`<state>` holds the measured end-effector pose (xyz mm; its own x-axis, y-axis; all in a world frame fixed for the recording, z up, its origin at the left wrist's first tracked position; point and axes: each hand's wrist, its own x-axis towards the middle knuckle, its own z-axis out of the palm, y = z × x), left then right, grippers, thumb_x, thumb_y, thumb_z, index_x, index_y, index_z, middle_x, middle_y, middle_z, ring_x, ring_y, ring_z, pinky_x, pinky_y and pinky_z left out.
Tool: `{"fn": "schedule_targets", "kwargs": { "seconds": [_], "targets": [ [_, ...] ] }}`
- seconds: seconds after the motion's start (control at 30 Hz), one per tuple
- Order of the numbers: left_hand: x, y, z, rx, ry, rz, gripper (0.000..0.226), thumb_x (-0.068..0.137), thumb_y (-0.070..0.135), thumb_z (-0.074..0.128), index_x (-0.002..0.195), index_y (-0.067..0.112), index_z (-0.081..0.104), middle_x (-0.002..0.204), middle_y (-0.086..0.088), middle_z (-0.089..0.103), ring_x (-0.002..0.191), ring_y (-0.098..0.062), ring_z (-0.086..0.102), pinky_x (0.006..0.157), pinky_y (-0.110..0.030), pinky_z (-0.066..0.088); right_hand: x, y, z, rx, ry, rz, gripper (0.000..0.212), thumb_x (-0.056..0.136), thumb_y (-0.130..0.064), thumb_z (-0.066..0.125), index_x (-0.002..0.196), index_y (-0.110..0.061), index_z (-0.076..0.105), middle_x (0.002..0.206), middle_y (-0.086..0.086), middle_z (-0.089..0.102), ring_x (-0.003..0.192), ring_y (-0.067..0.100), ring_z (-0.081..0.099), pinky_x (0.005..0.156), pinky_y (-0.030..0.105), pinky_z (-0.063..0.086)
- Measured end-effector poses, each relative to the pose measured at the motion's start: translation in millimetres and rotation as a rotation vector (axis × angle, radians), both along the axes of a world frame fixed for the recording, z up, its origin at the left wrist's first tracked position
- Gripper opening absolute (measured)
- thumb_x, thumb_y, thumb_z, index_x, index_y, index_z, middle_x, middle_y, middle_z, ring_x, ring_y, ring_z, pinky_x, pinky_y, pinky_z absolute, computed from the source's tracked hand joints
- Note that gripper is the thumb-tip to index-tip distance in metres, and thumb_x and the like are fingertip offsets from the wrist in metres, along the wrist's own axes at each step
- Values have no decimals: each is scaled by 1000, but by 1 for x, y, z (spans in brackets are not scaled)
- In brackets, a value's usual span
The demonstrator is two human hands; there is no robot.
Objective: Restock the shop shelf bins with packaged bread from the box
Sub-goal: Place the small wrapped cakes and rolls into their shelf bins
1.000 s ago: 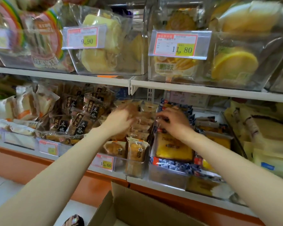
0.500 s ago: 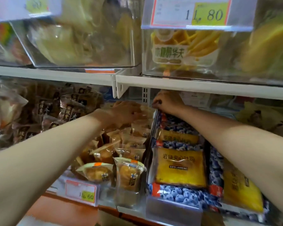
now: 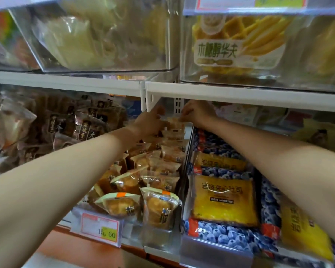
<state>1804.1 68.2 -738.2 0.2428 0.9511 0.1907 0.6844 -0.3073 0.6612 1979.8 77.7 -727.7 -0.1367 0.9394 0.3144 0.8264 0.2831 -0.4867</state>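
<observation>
Both my arms reach deep under the upper shelf to the back of the middle clear bin (image 3: 159,236). My left hand (image 3: 149,120) and my right hand (image 3: 197,113) meet there, and both pinch a small packaged bread (image 3: 175,122) at the rear of the row. In front of it stand several small packets of golden buns (image 3: 157,207), lined up toward the bin's front. The box is out of view.
A white shelf edge (image 3: 240,93) runs just above my hands. To the right lie blue-and-yellow toast packs (image 3: 222,202). Brown packets (image 3: 85,128) fill the left side. Clear bins of yellow cakes (image 3: 104,35) sit above. A price tag (image 3: 100,228) reads 15.60.
The camera has moved closer to the shelf. Both hands have gone further back and come together on the rear packet; my right hand left the blue toast packs.
</observation>
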Motion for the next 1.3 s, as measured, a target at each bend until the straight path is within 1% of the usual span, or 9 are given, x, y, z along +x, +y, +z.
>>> {"fn": "schedule_targets", "kwargs": {
  "seconds": [0.1,0.27,0.4,0.57,0.63,0.73,1.0,1.17,1.3],
  "targets": [
    [1,5,0,-59,-113,34,31,90,18,60,120,18,52,110,-5,58,104,-21,57,87,-32,48,-9,-6,6,-60,391,57,17,81,-12,72,95,-3,71,95,4,66,87,10,57,83,19,47],
    [-6,7,1,-33,-115,219,18,90,17,58,105,7,60,101,-12,63,96,-28,60,77,-35,48,-19,-15,13,-124,560,128,6,84,-12,70,87,-7,67,84,-1,63,74,0,55,67,4,42],
    [-16,-2,4,-44,-197,339,17,92,19,54,105,10,61,109,-13,64,101,-31,59,90,-41,50,-5,-10,8,-89,415,78,41,74,-22,80,110,-12,66,100,4,67,98,16,62,93,26,49],
    [-22,-26,13,-44,-596,406,19,92,8,52,82,24,51,117,-15,60,107,-30,57,96,-45,48,13,-14,1,-117,194,9,46,74,-28,79,116,-18,62,98,-3,65,99,16,62,95,37,49],
    [-25,-28,20,-79,-740,480,10,93,7,51,95,14,56,111,-15,63,98,-28,63,87,-37,54,16,-17,0,-91,154,-4,48,74,-32,79,117,-19,62,107,1,66,102,17,62,93,40,50],
    [-36,-32,24,-160,-853,364,34,94,-1,45,128,-4,49,79,-5,57,47,-3,60,42,-12,46,18,-19,0,-90,144,-6,49,76,-36,77,119,-18,61,111,3,66,104,18,62,92,38,51],
    [-41,-34,25,-367,-1160,342,6,94,8,53,92,12,57,87,-4,62,48,-7,64,46,-16,52,3,-38,15,-115,455,62,62,83,-35,71,136,-15,46,134,2,53,113,13,51,84,19,39],
    [-38,-35,21,-324,-997,207,21,92,12,57,113,11,54,96,-6,66,73,-14,67,61,-25,59,8,-46,14,-222,768,82,44,81,-26,73,119,-15,55,115,6,66,97,19,64,90,34,51],
    [-26,-31,14,-67,-335,173,22,92,14,57,114,9,59,106,-10,63,92,-23,62,82,-36,56,25,-44,15,-271,868,23,24,85,-28,69,103,-16,60,102,8,69,92,24,66,91,42,51]
  ]
}}
